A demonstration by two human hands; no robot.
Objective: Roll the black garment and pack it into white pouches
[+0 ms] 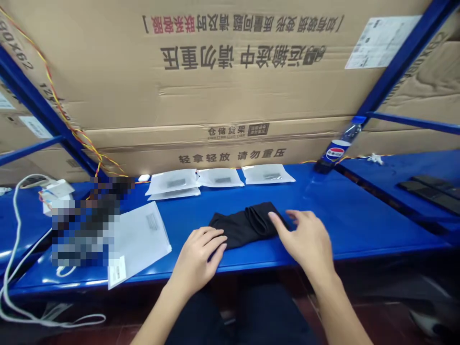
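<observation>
A piece of folded black cloth [239, 227] lies on the blue tabletop in front of me, with a looped fold at its right end. My left hand [199, 254] rests at the cloth's left end, its fingers stretched over the edge and the thumb apart. At the opposite end is my right hand [305, 235], thumb and fingers spread, the thumb tip by the fold. Neither hand visibly grips the cloth. To the left of my left hand lies a frosted plastic bag [138, 239] with a small white label.
Behind the cloth, several frosted packets [221, 178] lie in a row before a large cardboard sheet [230, 100]. A Pepsi bottle [336, 151] leans by the right blue post. White cables [16, 230] hang at the left, near a pixelated dark object [91, 225].
</observation>
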